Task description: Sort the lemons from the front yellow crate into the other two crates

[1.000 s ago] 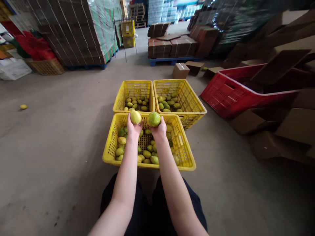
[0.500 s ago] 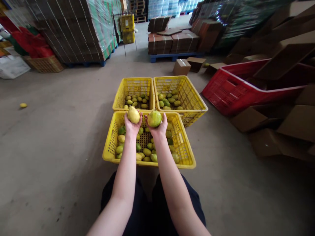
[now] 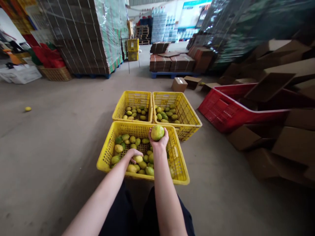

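On my upturned right hand (image 3: pixel 159 139), a large green-yellow papaya (image 3: pixel 157 132) rests with the fingers cupped around its sides. It is above the far rim of the nearest yellow crate (image 3: pixel 108 154). My left hand (image 3: pixel 133 155) is down inside that crate, palm downward. Its fingers curl over a yellow papaya (image 3: pixel 138 159), and part of the grip is hidden behind the hand. Several green and yellow papayas (image 3: pixel 142 165) lie around it on the crate floor. My right forearm covers part of the crate's contents.
Behind stand two more yellow crates, left (image 3: pixel 118 108) and right (image 3: pixel 189 111), holding similar fruit. A red crate (image 3: pixel 216 108) with cardboard boxes (image 3: pixel 265 167) is at the right. One yellow fruit (image 3: pixel 28 108) lies on the floor. Stacked pallets (image 3: pixel 172 62) stand beyond.
My left hand has moved from above the far rim down into the near crate, turning palm down. My right hand keeps its papaya. The view has tilted up slightly.
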{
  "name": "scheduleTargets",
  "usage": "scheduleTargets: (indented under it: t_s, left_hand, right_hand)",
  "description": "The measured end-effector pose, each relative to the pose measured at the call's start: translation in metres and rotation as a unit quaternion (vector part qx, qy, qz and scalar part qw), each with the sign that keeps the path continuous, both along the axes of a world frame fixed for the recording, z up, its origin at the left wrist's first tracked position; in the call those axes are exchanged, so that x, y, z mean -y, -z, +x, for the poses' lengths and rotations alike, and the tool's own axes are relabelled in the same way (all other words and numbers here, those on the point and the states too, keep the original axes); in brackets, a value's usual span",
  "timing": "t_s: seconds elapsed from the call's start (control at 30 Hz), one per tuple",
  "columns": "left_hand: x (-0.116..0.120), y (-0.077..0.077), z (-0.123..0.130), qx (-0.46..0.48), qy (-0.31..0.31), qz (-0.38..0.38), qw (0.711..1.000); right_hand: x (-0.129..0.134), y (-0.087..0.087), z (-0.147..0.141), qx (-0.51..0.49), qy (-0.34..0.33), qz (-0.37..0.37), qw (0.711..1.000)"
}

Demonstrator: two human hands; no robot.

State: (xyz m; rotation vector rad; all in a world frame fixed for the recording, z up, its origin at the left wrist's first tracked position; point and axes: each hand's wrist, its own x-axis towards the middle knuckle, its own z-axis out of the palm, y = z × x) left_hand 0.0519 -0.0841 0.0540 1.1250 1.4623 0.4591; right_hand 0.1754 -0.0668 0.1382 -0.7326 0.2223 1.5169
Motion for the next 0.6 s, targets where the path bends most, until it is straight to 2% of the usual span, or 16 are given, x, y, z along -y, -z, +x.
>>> scheduleTargets:
  t_s: [0.03,0.1,0.23,0.3,0.33,0.4,0.6]
  left_hand:
    - [-0.01,-0.011,-0.005,-0.005,-0.003,-0.016,1.0]
    - [-0.04,-0.042,-0.019,0.004,-0.023,-0.031,0.999]
    - [-0.101,-0.118,-0.052,0.048,-0.087,0.063,0.993]
    - [-0.113,-0.136,-0.066,-0.001,-0.1,0.114,0.988]
    - [-0.112,-0.136,-0.071,-0.047,-0.093,0.125,0.987]
    - [-0.099,-0.12,-0.08,-0.138,-0.057,0.11,0.983]
    - [-0.023,-0.019,-0.091,-0.223,0.069,-0.041,0.972]
  right_hand:
    - [0.0,0.0,0.002,0.005,0.007,0.007,1.0]
    - [-0.001,0.0,0.003,0.011,0.026,0.021,0.999]
    - [-0.003,-0.001,0.001,-0.002,0.042,0.009,0.999]
    - [-0.004,-0.001,-0.002,-0.01,0.033,-0.007,0.999]
    - [-0.005,0.0,-0.003,-0.01,0.025,-0.014,1.0]
    - [-0.005,0.002,-0.008,0.001,0.003,-0.022,1.0]
    - [0.007,0.002,-0.033,0.037,-0.073,-0.062,0.995]
